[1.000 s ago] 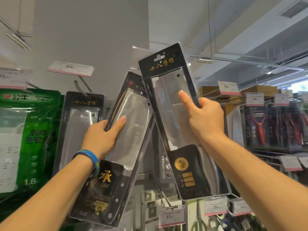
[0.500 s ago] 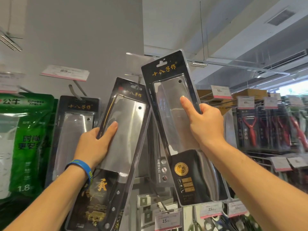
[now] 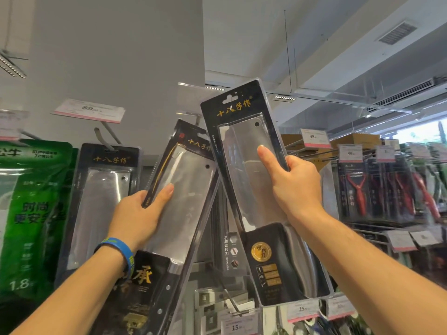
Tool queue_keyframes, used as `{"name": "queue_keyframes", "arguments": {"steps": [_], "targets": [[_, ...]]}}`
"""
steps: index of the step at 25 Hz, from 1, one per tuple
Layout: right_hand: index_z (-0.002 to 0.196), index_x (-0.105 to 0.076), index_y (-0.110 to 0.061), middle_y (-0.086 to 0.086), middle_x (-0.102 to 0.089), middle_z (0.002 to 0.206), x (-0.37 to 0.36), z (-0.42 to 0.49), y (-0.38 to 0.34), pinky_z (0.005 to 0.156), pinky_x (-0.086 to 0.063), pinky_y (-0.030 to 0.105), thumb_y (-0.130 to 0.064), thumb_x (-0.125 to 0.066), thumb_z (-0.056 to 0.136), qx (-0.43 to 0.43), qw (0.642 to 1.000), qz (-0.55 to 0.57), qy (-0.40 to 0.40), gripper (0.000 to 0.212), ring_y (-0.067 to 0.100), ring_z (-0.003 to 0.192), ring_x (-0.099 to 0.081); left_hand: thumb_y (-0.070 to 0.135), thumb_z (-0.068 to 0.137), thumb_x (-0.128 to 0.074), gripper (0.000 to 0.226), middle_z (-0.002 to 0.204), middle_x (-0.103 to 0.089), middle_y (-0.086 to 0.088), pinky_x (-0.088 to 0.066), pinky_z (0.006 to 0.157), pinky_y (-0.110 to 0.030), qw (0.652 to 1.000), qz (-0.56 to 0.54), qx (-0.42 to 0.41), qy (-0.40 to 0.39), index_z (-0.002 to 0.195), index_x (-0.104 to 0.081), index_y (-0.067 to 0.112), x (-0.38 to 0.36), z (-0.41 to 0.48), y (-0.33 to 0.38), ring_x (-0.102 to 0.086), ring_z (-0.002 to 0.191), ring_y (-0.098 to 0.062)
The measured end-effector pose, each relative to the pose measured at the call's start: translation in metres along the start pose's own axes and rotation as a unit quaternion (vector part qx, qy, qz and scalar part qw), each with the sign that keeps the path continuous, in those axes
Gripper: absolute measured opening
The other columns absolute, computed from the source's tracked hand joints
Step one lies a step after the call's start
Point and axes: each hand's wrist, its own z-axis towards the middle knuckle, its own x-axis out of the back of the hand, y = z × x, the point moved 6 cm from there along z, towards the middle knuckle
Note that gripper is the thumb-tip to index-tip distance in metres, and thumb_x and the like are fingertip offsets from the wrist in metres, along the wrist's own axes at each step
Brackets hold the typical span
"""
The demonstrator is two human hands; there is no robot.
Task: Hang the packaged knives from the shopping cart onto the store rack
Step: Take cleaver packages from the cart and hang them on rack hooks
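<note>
Store aisle, grey wall up top and ceiling vents off to the right, pegs everywhere. Far left are some green bags (image 3: 31,213). Next to them one boxed cleaver (image 3: 104,189) already hangs on its hook (image 3: 104,142) under an 89 price tag (image 3: 89,110).

The left hand (image 3: 137,218), with a blue wristband (image 3: 118,250), grips the left knife pack (image 3: 188,201) by its left edge. The thumb lies flat on the clear front and the fingers are curled round behind. That pack leans with its top to the right.

Its upper corner runs behind the right knife pack (image 3: 242,131), which sits higher and tips the other way. The right hand (image 3: 295,187) holds that one by its right edge, thumb on the front and fingers wrapped behind. Its hang slot is up in the air, not on any peg I can see.

Further right are racks of red peelers (image 3: 358,189) and more price tags.
</note>
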Motion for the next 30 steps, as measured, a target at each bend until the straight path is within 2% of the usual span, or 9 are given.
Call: {"name": "queue_keyframes", "arguments": {"steps": [2, 5, 9, 11, 13, 15, 22, 27, 30], "targets": [[0.053, -0.036, -0.021, -0.013, -0.043, 0.041, 0.003, 0.001, 0.001, 0.041, -0.031, 0.016, -0.067, -0.066, 0.087, 0.004, 1.0, 0.003, 0.005, 0.064, 0.003, 0.042, -0.042, 0.078, 0.073, -0.054, 0.07, 0.07, -0.067, -0.013, -0.046, 0.054, -0.031, 1.0, -0.021, 0.009, 0.012, 0.071, -0.065, 0.009, 0.002, 0.0, -0.004, -0.061, 0.063, -0.025], [0.055, -0.034, -0.02, -0.01, -0.037, 0.043, 0.008, 0.001, 0.003, 0.044, -0.028, 0.018, -0.068, -0.065, 0.087, 0.005, 1.0, -0.007, 0.01, 0.065, 0.005, 0.042, -0.038, 0.078, 0.074, -0.056, 0.075, 0.065, -0.067, -0.008, -0.05, 0.06, -0.037, 0.998, -0.051, 0.038, 0.027, 0.07, -0.063, 0.003, 0.003, -0.002, -0.014, -0.063, 0.065, -0.025], [0.055, -0.033, -0.021, -0.01, -0.034, 0.044, 0.009, 0.001, 0.005, 0.044, -0.027, 0.019, -0.069, -0.064, 0.086, 0.006, 1.0, -0.018, 0.006, 0.065, 0.006, 0.041, -0.037, 0.079, 0.073, -0.055, 0.074, 0.06, -0.063, -0.003, -0.046, 0.056, -0.033, 0.995, -0.072, 0.062, 0.01, 0.068, -0.059, 0.005, -0.002, -0.004, -0.012, -0.061, 0.064, -0.023], [0.056, -0.034, -0.02, -0.009, -0.034, 0.048, 0.007, 0.002, 0.006, 0.048, -0.028, 0.023, -0.07, -0.064, 0.086, 0.003, 1.0, -0.022, 0.003, 0.066, 0.008, 0.043, -0.033, 0.079, 0.071, -0.055, 0.076, 0.066, -0.063, -0.011, -0.045, 0.056, -0.034, 0.994, -0.082, 0.069, 0.001, 0.067, -0.056, 0.004, -0.006, -0.004, -0.01, -0.06, 0.065, -0.028], [0.058, -0.036, -0.018, -0.004, -0.036, 0.052, 0.005, 0.002, 0.007, 0.051, -0.029, 0.029, -0.072, -0.062, 0.085, 0.003, 1.0, -0.025, -0.003, 0.067, 0.009, 0.049, -0.032, 0.08, 0.072, -0.054, 0.087, 0.076, -0.064, -0.022, -0.045, 0.061, -0.038, 0.994, -0.078, 0.071, -0.004, 0.076, -0.056, -0.007, -0.008, -0.003, -0.01, -0.061, 0.073, -0.038], [0.06, -0.037, -0.016, -0.001, -0.037, 0.055, 0.003, 0.002, 0.006, 0.053, -0.031, 0.034, -0.073, -0.061, 0.085, 0.002, 1.0, -0.025, -0.008, 0.067, 0.013, 0.053, -0.034, 0.081, 0.072, -0.053, 0.094, 0.082, -0.064, -0.025, -0.048, 0.064, -0.04, 0.995, -0.071, 0.071, -0.01, 0.085, -0.056, -0.012, -0.009, -0.004, -0.011, -0.062, 0.079, -0.042], [0.062, -0.044, -0.014, 0.005, -0.045, 0.06, 0.0, 0.001, 0.007, 0.056, -0.036, 0.038, -0.071, -0.062, 0.086, -0.011, 1.0, -0.013, -0.017, 0.065, 0.015, 0.057, -0.041, 0.08, 0.072, -0.053, 0.082, 0.074, -0.065, -0.017, -0.048, 0.061, -0.038, 0.994, -0.076, 0.076, 0.003, 0.074, -0.059, -0.001, -0.002, -0.006, -0.012, -0.062, 0.069, -0.032], [0.059, -0.04, -0.017, 0.002, -0.042, 0.057, -0.001, 0.0, 0.009, 0.053, -0.033, 0.034, -0.07, -0.063, 0.087, -0.013, 1.0, -0.011, -0.014, 0.065, 0.013, 0.054, -0.038, 0.084, 0.069, -0.048, 0.088, 0.08, -0.064, -0.019, -0.046, 0.059, -0.037, 0.992, -0.061, 0.11, -0.01, 0.083, -0.062, -0.002, -0.008, -0.007, -0.012, -0.06, 0.073, -0.033], [0.058, -0.036, -0.019, -0.002, -0.038, 0.054, 0.0, -0.001, 0.011, 0.051, -0.031, 0.029, -0.072, -0.062, 0.086, -0.021, 1.0, -0.016, -0.004, 0.065, 0.011, 0.049, -0.034, 0.083, 0.072, -0.051, 0.084, 0.075, -0.064, -0.017, -0.049, 0.06, -0.039, 0.998, -0.029, 0.052, -0.001, 0.078, -0.062, 0.0, -0.005, 0.003, 0.004, -0.061, 0.069, -0.033]]}}
